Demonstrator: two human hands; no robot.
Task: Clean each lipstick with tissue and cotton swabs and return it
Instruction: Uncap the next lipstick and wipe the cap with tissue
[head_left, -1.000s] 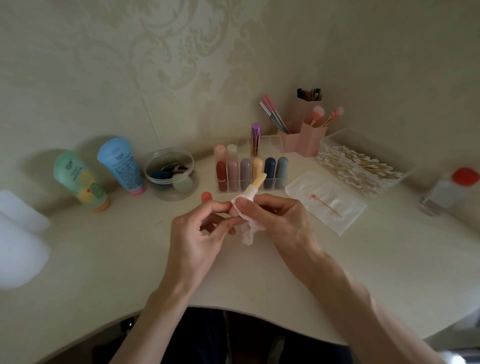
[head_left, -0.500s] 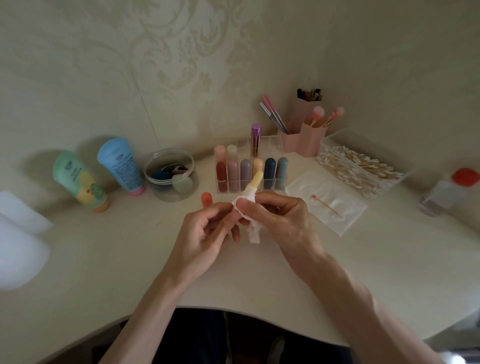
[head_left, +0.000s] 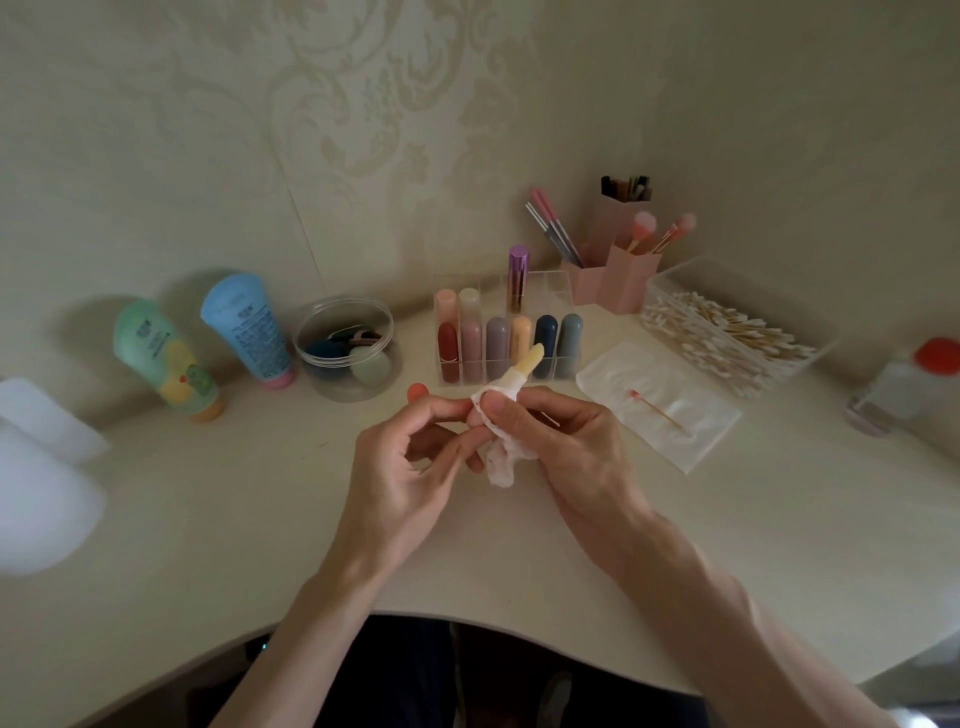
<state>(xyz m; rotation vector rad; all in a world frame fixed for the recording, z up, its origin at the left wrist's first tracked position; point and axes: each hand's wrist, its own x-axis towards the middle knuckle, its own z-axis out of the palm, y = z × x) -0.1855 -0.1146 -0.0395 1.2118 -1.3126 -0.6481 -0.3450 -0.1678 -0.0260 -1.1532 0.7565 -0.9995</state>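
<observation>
Lipstick (head_left: 530, 361) pinched in my left hand (head_left: 405, 467), tissue (head_left: 501, 460) gripped round it by my right hand (head_left: 566, 447): twist gently, sparing the soft tip.

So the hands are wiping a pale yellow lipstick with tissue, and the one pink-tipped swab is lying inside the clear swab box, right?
Not quite. The head view shows the pink-tipped swab lying on the white sheet beside the clear swab box, not inside it. The rest holds.
</observation>
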